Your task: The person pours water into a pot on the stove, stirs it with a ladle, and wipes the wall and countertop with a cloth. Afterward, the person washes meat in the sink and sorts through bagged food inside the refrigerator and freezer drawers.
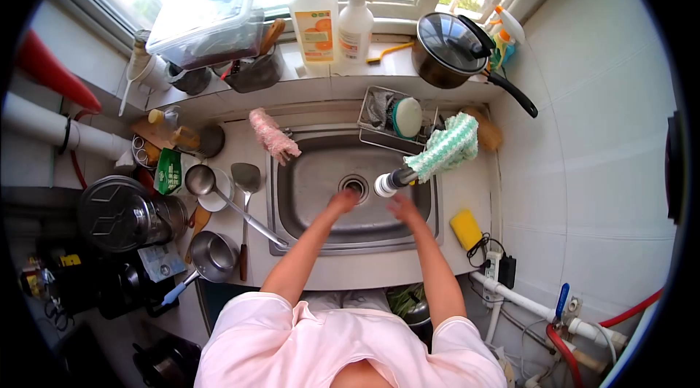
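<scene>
Both of my hands are over the steel sink [313,202]. My left hand [344,200] is just beside the drain [354,188]; its fingers are blurred and I cannot make out anything in them. My right hand [399,207] is below the white faucet head [383,185], its fingers apart and nothing visible in them. A green and white striped cloth [446,147] hangs over the faucet. At the sink's back left edge lies a pink cloth [271,134]. A wire rack [375,136] behind the sink holds a round green and white scrubber [407,117].
Left of the sink are a ladle [200,179], a spatula [246,178], a small pot [214,257] and a lidded metal container [117,213]. A yellow sponge [465,229] lies at the right. Bottles [316,23] and a lidded pan [448,49] stand on the ledge.
</scene>
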Demonstrator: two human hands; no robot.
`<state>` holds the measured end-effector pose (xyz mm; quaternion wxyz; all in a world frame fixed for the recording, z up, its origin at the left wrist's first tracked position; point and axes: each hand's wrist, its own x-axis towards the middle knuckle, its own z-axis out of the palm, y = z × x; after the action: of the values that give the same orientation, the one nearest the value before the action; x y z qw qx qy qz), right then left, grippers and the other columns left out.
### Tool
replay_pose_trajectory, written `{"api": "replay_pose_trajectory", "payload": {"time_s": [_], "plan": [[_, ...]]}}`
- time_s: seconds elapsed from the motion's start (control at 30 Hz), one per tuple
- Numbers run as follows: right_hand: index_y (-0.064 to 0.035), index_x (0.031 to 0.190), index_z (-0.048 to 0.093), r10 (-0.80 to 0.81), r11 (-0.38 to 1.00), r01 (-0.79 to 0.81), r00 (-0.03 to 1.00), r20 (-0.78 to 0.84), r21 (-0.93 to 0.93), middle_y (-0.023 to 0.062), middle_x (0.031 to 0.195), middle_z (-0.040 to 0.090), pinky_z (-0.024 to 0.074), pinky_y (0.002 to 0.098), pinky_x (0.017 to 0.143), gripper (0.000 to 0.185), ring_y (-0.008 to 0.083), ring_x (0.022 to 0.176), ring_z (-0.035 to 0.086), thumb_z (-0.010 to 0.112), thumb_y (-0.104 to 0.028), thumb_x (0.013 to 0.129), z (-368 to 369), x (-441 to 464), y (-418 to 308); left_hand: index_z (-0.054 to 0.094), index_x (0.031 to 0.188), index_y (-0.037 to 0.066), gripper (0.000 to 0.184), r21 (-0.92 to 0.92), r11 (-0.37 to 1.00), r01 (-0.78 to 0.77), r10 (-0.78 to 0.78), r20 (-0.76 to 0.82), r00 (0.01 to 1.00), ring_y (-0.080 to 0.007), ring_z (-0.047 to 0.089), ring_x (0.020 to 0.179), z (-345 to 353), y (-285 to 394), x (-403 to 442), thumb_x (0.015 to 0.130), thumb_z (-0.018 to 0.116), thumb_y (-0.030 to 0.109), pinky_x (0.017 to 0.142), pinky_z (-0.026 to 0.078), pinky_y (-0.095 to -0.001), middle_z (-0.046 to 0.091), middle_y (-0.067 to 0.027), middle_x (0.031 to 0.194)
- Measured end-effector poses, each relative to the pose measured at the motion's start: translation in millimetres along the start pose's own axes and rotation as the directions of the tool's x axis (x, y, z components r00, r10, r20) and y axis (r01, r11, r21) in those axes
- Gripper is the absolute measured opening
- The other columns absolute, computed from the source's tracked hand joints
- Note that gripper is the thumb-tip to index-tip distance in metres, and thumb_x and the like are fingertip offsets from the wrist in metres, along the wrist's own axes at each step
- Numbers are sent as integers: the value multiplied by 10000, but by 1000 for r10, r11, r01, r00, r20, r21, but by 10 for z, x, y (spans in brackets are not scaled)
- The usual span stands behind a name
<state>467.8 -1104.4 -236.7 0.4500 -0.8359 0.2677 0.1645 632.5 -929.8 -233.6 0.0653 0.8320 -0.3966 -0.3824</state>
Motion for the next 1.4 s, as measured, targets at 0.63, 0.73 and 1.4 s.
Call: {"api": "replay_pose_trajectory", "payload": {"time_s": [0.63,0.73,1.4], "plan": [[-53,1085,571,54,455,221,960,274,-863,139,1162,556,510,326,796,344,256,1033,569,649,-247,811,-248,173,-330,638,940,87,251,-458,882,112,-215,-179,960,-287,595,926,-83,2,-362,737,696,221,814,451,-369,632,-84,974],[-30,1057,596,-378,883,404,914,150,-240,134,1050,611,502,292,748,340,221,891,622,685,-188,768,-225,148,-265,633,944,73,282,-192,976,-99,33,-323,946,-298,588,936,-13,87,-750,722,711,228,822,447,-375,621,-90,1004],[-16,1120,567,-479,876,470,829,287,105,97,1011,633,479,260,735,288,138,862,605,549,-162,872,-398,-1138,-2022,571,1082,35,397,-186,602,-776,480,-693,538,-313,598,848,-661,952,-3358,757,691,229,741,462,-413,634,-118,933]]}}
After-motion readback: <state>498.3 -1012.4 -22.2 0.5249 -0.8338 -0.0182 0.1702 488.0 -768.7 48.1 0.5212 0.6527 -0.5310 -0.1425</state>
